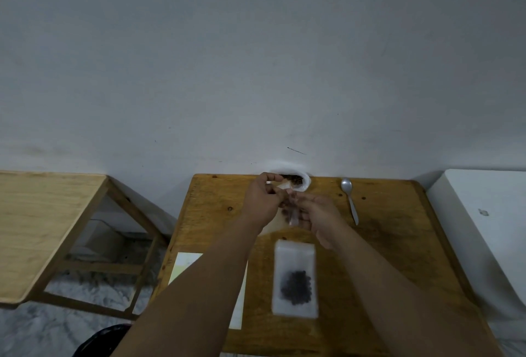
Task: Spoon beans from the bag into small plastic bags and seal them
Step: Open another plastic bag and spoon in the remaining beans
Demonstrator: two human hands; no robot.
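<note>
Both hands are meeting above the wooden table (398, 243), fingers curled. Just beyond them the open bean bag (297, 181) is sitting; nearer than the wrists, a filled small bag (296, 280) is lying; right of the right hand (318, 216), the spoon (350, 200) is resting. It and the left hand (263, 200) are pinching an empty clear bag (293, 213); parting its mouth wide first should keep spooning clean.

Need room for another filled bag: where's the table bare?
Bare wood: right of the spoon and of the filled bag, out to the table edge. Crowded: left hand and right hand holding a small bag by the bean bag.
</note>
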